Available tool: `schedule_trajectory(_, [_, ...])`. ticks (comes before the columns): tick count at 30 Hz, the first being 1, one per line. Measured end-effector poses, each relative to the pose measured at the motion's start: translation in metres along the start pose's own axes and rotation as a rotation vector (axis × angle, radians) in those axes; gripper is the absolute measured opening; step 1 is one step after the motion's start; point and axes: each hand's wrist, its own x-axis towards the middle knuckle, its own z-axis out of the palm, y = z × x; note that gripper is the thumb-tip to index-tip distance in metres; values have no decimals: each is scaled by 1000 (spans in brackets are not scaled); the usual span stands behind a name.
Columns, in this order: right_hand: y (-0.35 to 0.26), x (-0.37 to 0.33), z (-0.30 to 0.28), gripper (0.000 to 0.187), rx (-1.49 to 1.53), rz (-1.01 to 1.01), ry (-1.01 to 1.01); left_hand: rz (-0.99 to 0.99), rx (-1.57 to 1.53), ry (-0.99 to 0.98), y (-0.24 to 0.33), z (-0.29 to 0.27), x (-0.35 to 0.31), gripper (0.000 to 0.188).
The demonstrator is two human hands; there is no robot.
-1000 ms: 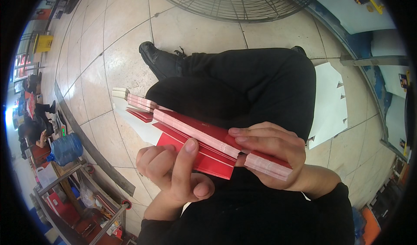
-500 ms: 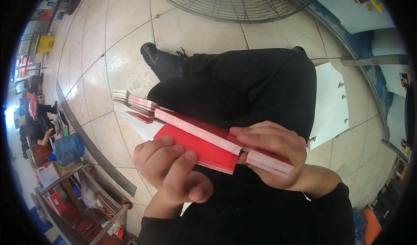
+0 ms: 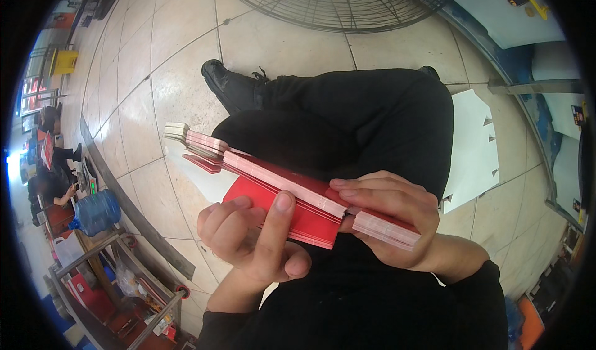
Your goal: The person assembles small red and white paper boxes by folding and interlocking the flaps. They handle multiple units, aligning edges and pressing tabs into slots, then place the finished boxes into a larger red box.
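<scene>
Cards of rectangular red paper (image 3: 279, 181), pink-edged and stacked, are sitting clamped in the right hand (image 3: 400, 195). The left hand (image 3: 254, 244) is touching them — thumb and index apart.

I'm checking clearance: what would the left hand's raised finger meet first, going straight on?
Apparently the pale-edged red stack; the left hand may be touching it, depth being unclear.

Black top (image 3: 372, 309), black trousers (image 3: 347, 120), black laced shoe (image 3: 230, 88).
</scene>
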Motion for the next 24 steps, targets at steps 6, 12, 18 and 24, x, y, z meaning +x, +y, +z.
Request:
schedule_trajectory(6, [-2, -1, -1, 44, 10, 7, -3, -4, -14, -6, 1, -2, 1, 67])
schedule_trajectory(12, [-3, -2, 0, 43, 5, 9, 1, 5, -25, -16, 0, -4, 2, 65])
schedule_trajectory(18, [-2, -3, -1, 42, 8, 16, -6, 5, -19, -18, 1, -4, 1, 64])
schedule_trajectory(24, [-1, -4, -1, 44, 11, 8, -10, 10, -16, -15, 1, -3, 1, 63])
